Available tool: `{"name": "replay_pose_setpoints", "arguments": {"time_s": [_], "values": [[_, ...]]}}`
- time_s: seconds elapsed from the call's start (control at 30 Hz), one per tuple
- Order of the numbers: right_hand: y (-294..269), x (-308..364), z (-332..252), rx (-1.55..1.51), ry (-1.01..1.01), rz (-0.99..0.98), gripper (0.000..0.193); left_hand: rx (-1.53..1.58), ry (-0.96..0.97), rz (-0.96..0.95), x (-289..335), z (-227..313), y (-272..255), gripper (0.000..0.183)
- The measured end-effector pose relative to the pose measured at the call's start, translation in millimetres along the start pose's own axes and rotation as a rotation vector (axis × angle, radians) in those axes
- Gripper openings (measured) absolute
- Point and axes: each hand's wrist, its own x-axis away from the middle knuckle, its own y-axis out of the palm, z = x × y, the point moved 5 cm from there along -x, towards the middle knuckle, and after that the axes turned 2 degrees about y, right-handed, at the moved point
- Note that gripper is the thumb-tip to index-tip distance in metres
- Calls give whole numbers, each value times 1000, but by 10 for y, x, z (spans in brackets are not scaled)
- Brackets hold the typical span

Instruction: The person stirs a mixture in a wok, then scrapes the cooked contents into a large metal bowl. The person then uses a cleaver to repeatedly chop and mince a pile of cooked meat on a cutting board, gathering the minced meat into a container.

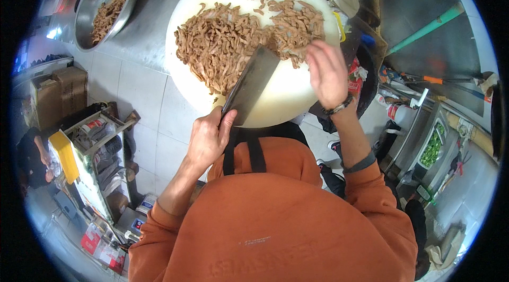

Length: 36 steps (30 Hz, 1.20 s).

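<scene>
My left hand [207,141] grips a broad cleaver [256,83] at its handle end, with the blade slanting up and to the right over a round white cutting board [289,99]. The blade's far end meets a large heap of brown sliced meat strips [217,43]. A smaller batch of the same strips lies to the right, joined to the heap. At that batch's right edge is my right hand [328,77], its fingers stretched out and slightly curved beside the meat. Nothing shows in its grasp. Whether the fingertips touch the strips is hard to tell.
Left of the board, a steel bowl [130,9] holding more strips stands on the metal counter [154,11]. A cluttered shelf [103,146] is at the lower left. On the right are a green pole [427,28] and a tray of chopped greens [432,144]. Another person [32,157] is at far left.
</scene>
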Motion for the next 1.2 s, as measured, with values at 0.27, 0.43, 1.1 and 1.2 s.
{"name": "replay_pose_setpoints", "arguments": {"time_s": [0.27,0.43,1.1,1.2], "values": [[258,546,-516,-129,-79,-100,28,16,-61,-42,-23,-5,-12,40],[323,653,-608,-178,-120,-165,30,-109,111,10,20,169,-62,38],[326,651,-573,-177,-133,-66,25,-208,54,-31,287,284,-105,26],[378,637,-589,-201,-145,-99,25,-276,120,-9,322,369,-81,25]]}}
